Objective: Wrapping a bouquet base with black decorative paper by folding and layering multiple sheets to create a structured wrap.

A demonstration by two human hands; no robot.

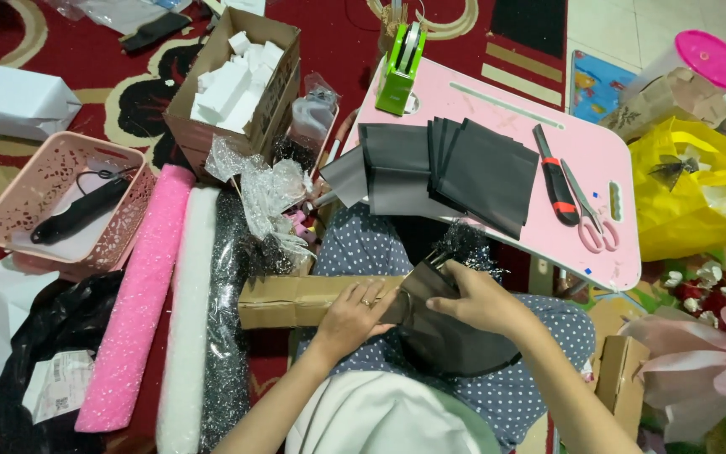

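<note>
— Now, where does the dark sheet [451,340] lie from the right hand [474,298]?

— Directly under it, draped down toward the lap, its pinched top edge poking up just past the fingertips, toward the pink table [497,101].

— And from the left hand [355,311]?

— Just beside its fingers, to their right, touching or nearly so. Hard to tell which.

— Long axis?

— Runs from the gathered top near the knuckles down and away toward the right forearm, slightly tilted.

— Nearer hand?

— Right one, clearly: closed over the folded top of the sheet, fingers curled, thumb tucked beneath and hidden.

— Left hand's state?

— Lying palm-down on the end of the long cardboard box [313,300], fingers spread and flat, pressing rather than grasping, ring visible on one finger.

— Arm poses?

— Both forearms coming up from the bottom edge, converging; the right one crossing in from the far right, wrist bent inward; the left one straighter, wrist level.

— Anything beyond the hands?

— Stack of dark squares [476,168] farther ahead on the table, well apart from both.
</note>
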